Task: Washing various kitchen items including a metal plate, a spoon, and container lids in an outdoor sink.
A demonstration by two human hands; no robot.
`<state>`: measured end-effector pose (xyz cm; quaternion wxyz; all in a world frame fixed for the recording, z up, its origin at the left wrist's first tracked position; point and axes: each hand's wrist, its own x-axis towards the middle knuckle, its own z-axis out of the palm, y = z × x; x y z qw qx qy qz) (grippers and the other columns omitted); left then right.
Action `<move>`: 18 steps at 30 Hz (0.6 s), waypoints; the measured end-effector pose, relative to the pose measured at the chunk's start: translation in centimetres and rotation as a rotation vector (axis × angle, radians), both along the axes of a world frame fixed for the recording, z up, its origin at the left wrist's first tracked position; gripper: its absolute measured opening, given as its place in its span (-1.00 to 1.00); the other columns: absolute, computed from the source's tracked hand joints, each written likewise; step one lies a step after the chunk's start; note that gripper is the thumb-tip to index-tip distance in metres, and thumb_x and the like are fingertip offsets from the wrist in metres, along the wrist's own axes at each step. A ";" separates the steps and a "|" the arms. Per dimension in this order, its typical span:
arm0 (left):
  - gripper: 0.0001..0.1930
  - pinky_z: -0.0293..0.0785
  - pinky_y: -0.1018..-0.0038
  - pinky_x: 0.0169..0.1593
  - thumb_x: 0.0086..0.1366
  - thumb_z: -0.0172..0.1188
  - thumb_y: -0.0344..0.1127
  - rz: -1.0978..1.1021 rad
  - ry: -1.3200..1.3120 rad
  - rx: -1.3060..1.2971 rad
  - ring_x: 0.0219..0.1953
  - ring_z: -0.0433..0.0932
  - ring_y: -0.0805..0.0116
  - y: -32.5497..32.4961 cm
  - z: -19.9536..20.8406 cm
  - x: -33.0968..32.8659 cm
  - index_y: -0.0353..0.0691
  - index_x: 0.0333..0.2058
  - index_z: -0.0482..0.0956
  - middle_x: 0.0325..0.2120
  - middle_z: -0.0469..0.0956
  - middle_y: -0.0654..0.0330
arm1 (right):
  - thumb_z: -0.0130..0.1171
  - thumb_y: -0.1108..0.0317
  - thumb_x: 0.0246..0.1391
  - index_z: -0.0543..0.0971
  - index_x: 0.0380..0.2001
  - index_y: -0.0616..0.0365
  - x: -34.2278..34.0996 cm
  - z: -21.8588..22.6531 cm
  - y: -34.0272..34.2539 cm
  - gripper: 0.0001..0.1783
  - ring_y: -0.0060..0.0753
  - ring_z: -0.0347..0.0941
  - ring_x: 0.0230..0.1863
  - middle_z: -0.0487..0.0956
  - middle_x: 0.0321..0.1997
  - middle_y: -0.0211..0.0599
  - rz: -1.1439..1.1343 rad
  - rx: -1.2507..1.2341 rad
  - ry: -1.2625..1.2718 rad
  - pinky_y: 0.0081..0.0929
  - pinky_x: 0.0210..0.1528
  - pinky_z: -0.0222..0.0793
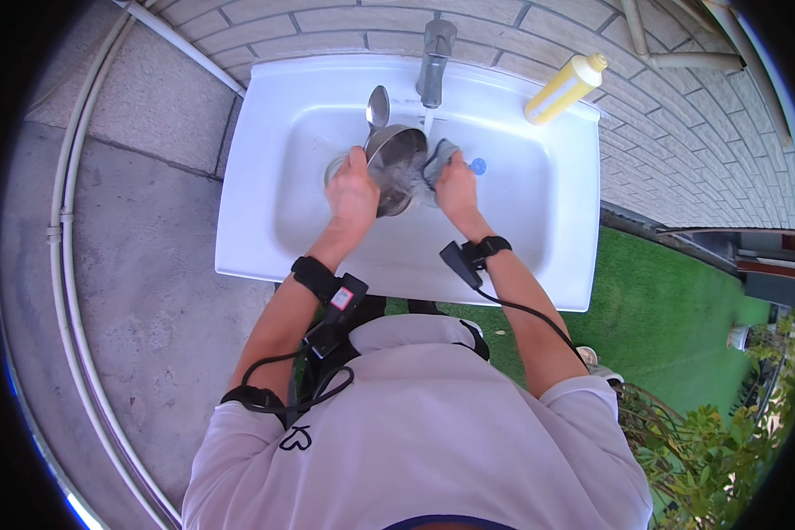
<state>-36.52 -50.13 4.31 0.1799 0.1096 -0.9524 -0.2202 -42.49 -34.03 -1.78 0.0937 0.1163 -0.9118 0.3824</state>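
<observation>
Centre-top of frame: white sink [265, 177] w/ grey tap [433, 62] at its back edge, thin stream of water running down from the spout. Left hand [352, 190] is curled round the rim of a steel pot [399, 163], fingers wrapped over the near-left edge, pot tilted so its open mouth faces toward the right of frame, held over the basin just below the tap. Right hand [458, 185] is closed on a grey-blue sponge [438, 159], pressing it against the pot's right rim/inside; the sponge touches the pot. A metal ladle [377, 108] sticks up just behind the pot, bowl end toward top of frame; can't tell if it's inside the pot or resting in the basin. Small blue drain plug [478, 165] in the basin floor just right of the right hand. Yellow bottle [564, 88] w/ pale cap lies tilted on the sink's upper-right corner, well apart from both hands. Both wrists carry black straps w/ small devices, cables running back along the forearms. Brick wall [539, 35] across the top, white pipes [66, 221] curving down the left side over concrete floor, green turf [671, 327] at right, leafy plants [715, 442] at lower right. Person in white shirt fills the bottom of frame.
</observation>
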 end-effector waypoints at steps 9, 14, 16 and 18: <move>-0.71 0.42 0.27 -0.51 -0.07 0.02 -0.52 -0.124 0.093 -0.271 -0.42 0.47 0.13 -5.5 -0.1 0.6 -0.25 -0.28 0.30 -0.48 0.41 0.10 | -0.07 0.40 -0.01 0.33 -0.36 0.29 2.5 4.5 2.5 -0.83 0.20 0.37 -0.51 0.43 -0.57 0.16 -0.048 -0.129 -0.197 -0.13 -0.49 0.23; -0.81 0.38 0.19 -0.40 0.01 -0.03 -0.45 0.296 0.035 0.198 -0.41 0.46 -0.03 -12.6 -3.4 -2.0 -0.32 -0.34 0.35 -0.52 0.46 -0.05 | -0.05 0.37 0.00 0.37 -0.39 0.31 4.0 4.3 4.9 -0.81 0.00 0.38 -0.56 0.43 -0.60 0.05 -0.097 -0.244 -0.186 -0.29 -0.51 0.25; -0.82 0.34 0.15 -0.29 0.05 -0.06 -0.37 0.553 0.088 0.295 -0.38 0.45 -0.13 -17.2 -5.8 -3.0 -0.37 -0.41 0.37 -0.52 0.46 -0.17 | -0.04 0.36 0.01 0.38 -0.39 0.31 5.1 4.3 5.2 -0.81 -0.16 0.37 -0.55 0.44 -0.58 -0.02 -0.089 -0.313 -0.257 -0.35 -0.48 0.26; -0.80 0.33 0.15 -0.27 0.06 -0.05 -0.33 0.626 0.117 0.368 -0.37 0.45 -0.13 -20.4 -7.1 -4.5 -0.38 -0.41 0.39 -0.50 0.47 -0.17 | -0.03 0.35 0.02 0.38 -0.39 0.31 6.2 4.4 5.5 -0.80 -0.33 0.36 -0.53 0.45 -0.57 -0.09 -0.098 -0.371 -0.324 -0.40 -0.45 0.26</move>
